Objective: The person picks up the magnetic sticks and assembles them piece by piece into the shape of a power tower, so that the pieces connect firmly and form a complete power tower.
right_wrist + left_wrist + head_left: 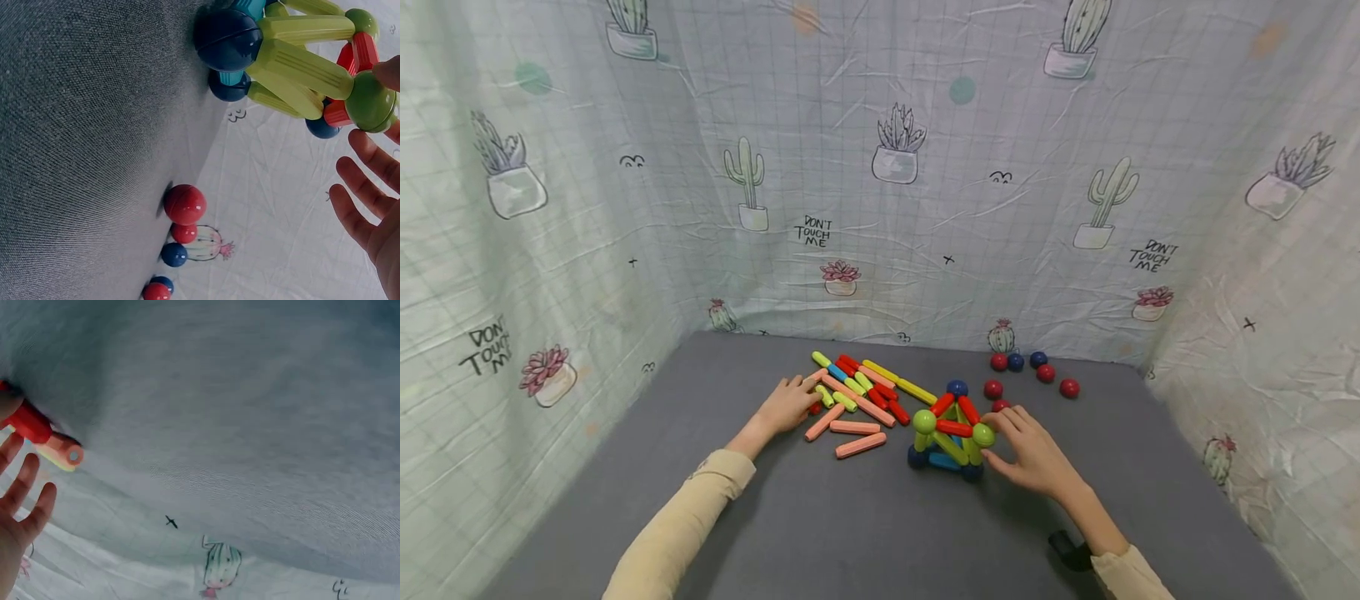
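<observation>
My left hand (786, 406) is at the left edge of a pile of coloured magnetic rods. In the left wrist view its thumb lies over a red rod (31, 422), with fingertips at the rod's other side. A salmon rod (62, 450) shows just beyond. My right hand (1030, 454) pinches a green ball (983, 435) at the upper right corner of a ball-and-rod frame. This frame stands on dark blue balls (917, 456) joined by blue rods (943, 461). Green rods rise to green balls, red rods (955, 428) join its top, and a blue ball (957, 388) sits at the back.
Loose salmon rods (861, 446) lie in front of the pile, and yellow rods (916, 392) reach from it toward the frame. Several red balls (1070, 387) and blue balls (1038, 359) lie behind my right hand. A patterned cloth (925, 208) hangs around the grey table.
</observation>
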`<state>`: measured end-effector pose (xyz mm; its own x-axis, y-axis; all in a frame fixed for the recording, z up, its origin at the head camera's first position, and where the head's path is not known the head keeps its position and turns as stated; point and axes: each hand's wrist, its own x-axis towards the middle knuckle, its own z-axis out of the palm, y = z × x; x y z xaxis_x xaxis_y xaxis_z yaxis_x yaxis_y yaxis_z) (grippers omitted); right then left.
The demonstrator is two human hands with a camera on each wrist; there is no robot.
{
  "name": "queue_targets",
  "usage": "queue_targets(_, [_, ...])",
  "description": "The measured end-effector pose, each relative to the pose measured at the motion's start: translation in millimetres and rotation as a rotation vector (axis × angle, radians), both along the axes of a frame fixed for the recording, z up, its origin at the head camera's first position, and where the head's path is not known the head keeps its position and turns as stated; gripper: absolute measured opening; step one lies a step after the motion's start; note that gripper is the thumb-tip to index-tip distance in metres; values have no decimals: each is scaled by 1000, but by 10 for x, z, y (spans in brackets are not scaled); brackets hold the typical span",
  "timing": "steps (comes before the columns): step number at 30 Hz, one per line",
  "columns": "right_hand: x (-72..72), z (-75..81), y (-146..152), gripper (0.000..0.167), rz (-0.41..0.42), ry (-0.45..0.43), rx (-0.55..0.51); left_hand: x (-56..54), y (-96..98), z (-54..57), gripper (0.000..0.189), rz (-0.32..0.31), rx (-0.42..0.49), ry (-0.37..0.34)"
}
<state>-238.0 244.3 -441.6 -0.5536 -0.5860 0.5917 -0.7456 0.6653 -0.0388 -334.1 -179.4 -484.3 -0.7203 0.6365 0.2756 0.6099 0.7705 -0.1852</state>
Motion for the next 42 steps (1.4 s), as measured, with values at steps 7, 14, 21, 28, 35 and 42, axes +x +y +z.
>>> queue_targets(7, [-8, 34, -6, 41, 11, -20, -11, 140, 140, 156, 26, 47, 165, 72])
queue_targets(14, [-7, 24, -4, 41, 10, 4, -27, 504, 1001, 612, 32, -129, 601, -95])
queue_targets(21, [-9, 25, -18, 42, 6, -17, -17, 612, 1494, 709, 32, -326, 662, -170])
queue_targets(28, [-17, 22, -18, 41, -6, -36, -9, 593, 1591, 691, 37, -346, 684, -197])
queue_targets(35, [-26, 20, -14, 43, -9, -46, -12, 503, 1576, 686, 39, -325, 669, -218])
queue_targets(42, [-31, 27, -25, 44, 3, -41, -12, 45, 1213, 266, 21, -161, 539, -62])
